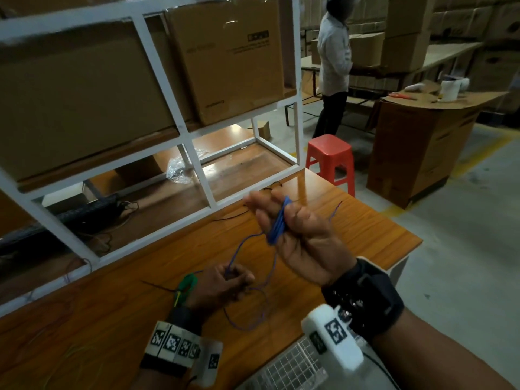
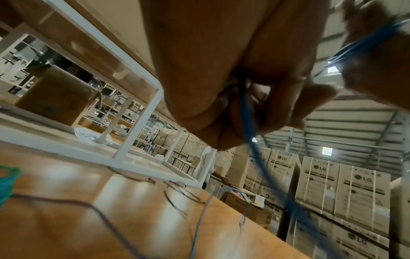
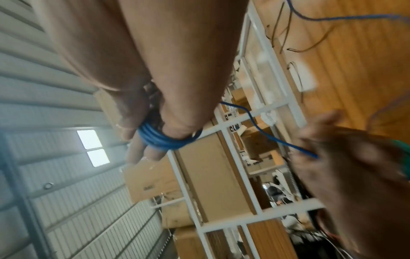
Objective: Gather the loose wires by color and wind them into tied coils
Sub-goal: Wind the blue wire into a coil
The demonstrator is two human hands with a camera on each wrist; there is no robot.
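Note:
My right hand (image 1: 284, 218) is raised above the wooden table (image 1: 365, 237), fingers mostly straight, with a blue wire coil (image 1: 277, 226) wound round them and the thumb lying over it. The right wrist view shows the coil (image 3: 159, 138) round the fingers (image 3: 142, 154). A loose blue strand (image 1: 239, 249) runs down from it to my left hand (image 1: 232, 278), which pinches it just above the table. The slack (image 1: 253, 319) loops on the tabletop. The left wrist view shows the strand (image 2: 248, 113) leaving the pinching fingers (image 2: 277, 105). A green coil (image 1: 188, 282) lies beside my left hand.
A white shelf frame (image 1: 197, 164) loaded with cardboard boxes (image 1: 225, 66) stands at the table's back. Thin dark wires (image 1: 233, 218) lie near its foot. The table ends at the right (image 1: 416, 243); beyond it are a red stool (image 1: 329, 156) and a standing person (image 1: 334, 66).

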